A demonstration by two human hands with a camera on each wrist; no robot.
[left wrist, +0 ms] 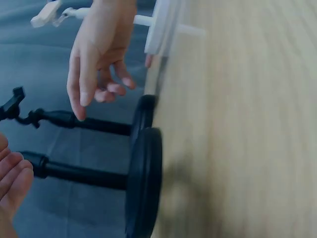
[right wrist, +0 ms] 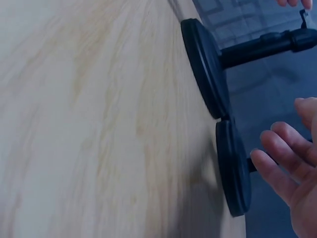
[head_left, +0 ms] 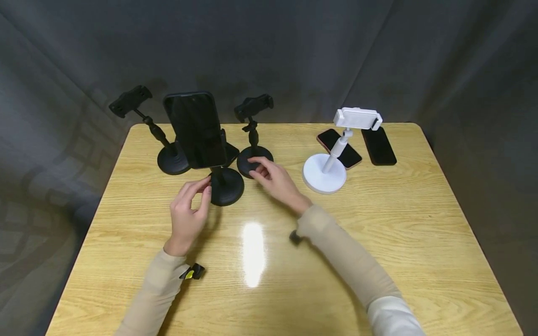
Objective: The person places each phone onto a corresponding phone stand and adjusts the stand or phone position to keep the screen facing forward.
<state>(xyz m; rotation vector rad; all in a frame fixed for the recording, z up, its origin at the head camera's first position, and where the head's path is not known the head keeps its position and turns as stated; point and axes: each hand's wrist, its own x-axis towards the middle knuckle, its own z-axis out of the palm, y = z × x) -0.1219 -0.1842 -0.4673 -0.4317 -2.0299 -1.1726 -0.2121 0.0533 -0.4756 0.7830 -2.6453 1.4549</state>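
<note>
A black phone (head_left: 192, 130) sits upright in the holder of the front black phone stand (head_left: 230, 189). My left hand (head_left: 188, 212) is just below the phone, at the left of that stand, its fingers bent loosely with nothing seen between them; whether the fingertips touch the stand cannot be told. In the left wrist view, only some left fingers (left wrist: 15, 173) show, by the upper end of a black post. My right hand (head_left: 277, 182) hovers over the round base of a second black stand (head_left: 254, 154), fingers relaxed and holding nothing.
A third black stand (head_left: 172, 161) stands at the back left. Right of centre is a white stand (head_left: 323, 173) with a phone (head_left: 350, 155) lying behind it. Another dark phone (head_left: 379, 147) lies further right. A dark flat item (head_left: 231, 154) lies behind the front stand.
</note>
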